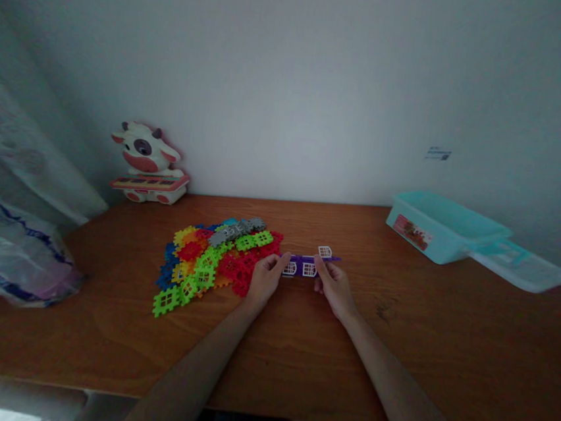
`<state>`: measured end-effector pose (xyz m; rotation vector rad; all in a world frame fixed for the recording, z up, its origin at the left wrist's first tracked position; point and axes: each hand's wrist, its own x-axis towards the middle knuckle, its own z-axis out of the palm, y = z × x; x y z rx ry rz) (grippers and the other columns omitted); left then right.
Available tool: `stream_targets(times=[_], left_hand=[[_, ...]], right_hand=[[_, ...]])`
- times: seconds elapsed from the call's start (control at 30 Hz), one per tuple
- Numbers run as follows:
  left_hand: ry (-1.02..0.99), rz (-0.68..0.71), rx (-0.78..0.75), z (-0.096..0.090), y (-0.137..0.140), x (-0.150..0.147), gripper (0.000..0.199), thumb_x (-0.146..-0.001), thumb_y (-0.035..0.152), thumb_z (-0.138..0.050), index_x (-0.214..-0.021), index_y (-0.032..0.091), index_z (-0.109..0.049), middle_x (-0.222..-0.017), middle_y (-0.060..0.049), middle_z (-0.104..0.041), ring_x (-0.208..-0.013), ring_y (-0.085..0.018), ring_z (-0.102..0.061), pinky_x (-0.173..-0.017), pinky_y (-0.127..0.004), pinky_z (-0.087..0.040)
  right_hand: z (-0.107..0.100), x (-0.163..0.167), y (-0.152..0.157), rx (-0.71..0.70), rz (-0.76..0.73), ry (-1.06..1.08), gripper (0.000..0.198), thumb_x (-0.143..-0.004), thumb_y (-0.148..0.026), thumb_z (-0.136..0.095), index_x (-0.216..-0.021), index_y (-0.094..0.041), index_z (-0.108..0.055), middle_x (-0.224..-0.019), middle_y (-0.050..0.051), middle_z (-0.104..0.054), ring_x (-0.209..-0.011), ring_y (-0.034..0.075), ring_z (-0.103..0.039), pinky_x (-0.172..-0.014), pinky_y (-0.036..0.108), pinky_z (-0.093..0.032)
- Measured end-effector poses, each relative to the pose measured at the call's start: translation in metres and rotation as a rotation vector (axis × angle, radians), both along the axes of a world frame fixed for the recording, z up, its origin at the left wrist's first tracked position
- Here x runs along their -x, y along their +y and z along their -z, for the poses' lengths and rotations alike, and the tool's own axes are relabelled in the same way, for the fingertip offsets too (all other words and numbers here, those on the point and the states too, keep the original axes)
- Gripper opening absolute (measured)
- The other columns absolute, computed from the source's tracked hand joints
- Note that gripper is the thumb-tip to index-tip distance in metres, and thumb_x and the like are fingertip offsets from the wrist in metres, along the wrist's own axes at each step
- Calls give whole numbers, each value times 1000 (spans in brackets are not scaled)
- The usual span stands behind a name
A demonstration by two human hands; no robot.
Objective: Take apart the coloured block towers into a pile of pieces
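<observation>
Between my two hands is a purple building-block piece [299, 266] with white window frames set in it. My left hand [268, 277] pinches its left end, and my right hand [333, 287] grips the right end. One white window frame [325, 251] stands out above the purple piece, close to my right thumb. Just left of my left hand lies a heap of interlocking plastic blocks: red blocks [242, 270], lime green blocks [205, 276], grey blocks [237, 231], yellow blocks [185, 236] and blue blocks [168, 271]. My fingers hide parts of the purple piece.
A toy cow with a keyboard [150, 165] sits at the back left of the wooden table [295, 364]. At the back right is a turquoise plastic box [437, 229], with a pale lid [520, 265] against it. A clear plastic bag [13, 254] rests at the left edge.
</observation>
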<state>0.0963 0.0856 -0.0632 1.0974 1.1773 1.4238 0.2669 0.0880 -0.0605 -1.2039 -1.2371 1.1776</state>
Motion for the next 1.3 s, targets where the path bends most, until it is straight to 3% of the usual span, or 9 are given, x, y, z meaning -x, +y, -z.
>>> stream_targets(times=[0.3,0.5,0.63,0.8,1.03,1.3], left_hand=[[-5,-48,43,-3,0,-1,53,-66,66,-75,-56,18,-53,-55,5,-47,-55,-10,-40,-55,-23,-33],[-68,38,44,-11,-3,-3,43,-70,59,-76,-72,17,-69,-63,2,-58,-61,-12,-50,-56,-23,-35],[-115,48,76,-13,-2,-2,44,-66,59,-79,-66,17,-67,-63,2,-60,-63,-12,-52,-57,-23,-37],[-124,4,68,-9,-2,-6,46,-67,61,-77,-67,18,-63,-64,2,-60,-63,-12,-52,-58,-22,-38],[-127,25,1,-4,-2,-5,47,-71,63,-75,-71,17,-63,-72,0,-66,-66,-12,-55,-66,-24,-43],[-140,59,30,-5,-2,-3,49,-70,63,-76,-79,15,-70,-76,-3,-71,-67,-14,-60,-68,-26,-47]], right_hand=[[2,1,2,-15,-22,-6,51,-71,-70,-71,-70,-20,-64,-50,-2,-57,-45,13,-52,-45,26,-37],[0,-3,1,-63,-17,20,52,-73,-69,-70,-78,-18,-70,-58,1,-63,-53,15,-57,-50,26,-43],[-2,-2,-2,-61,-51,2,50,-77,-67,-69,-83,-18,-74,-58,1,-63,-53,15,-56,-51,26,-43],[-5,0,-4,-108,-52,7,49,-75,-67,-69,-88,-20,-75,-78,5,-73,-63,18,-63,-59,29,-50],[-5,-4,-2,-88,-78,-13,52,-72,-71,-69,-81,-20,-74,-70,3,-70,-58,17,-59,-57,29,-49],[1,-3,-1,-116,-106,-32,52,-74,-68,-70,-91,-19,-77,-84,6,-75,-60,16,-58,-60,30,-50]])
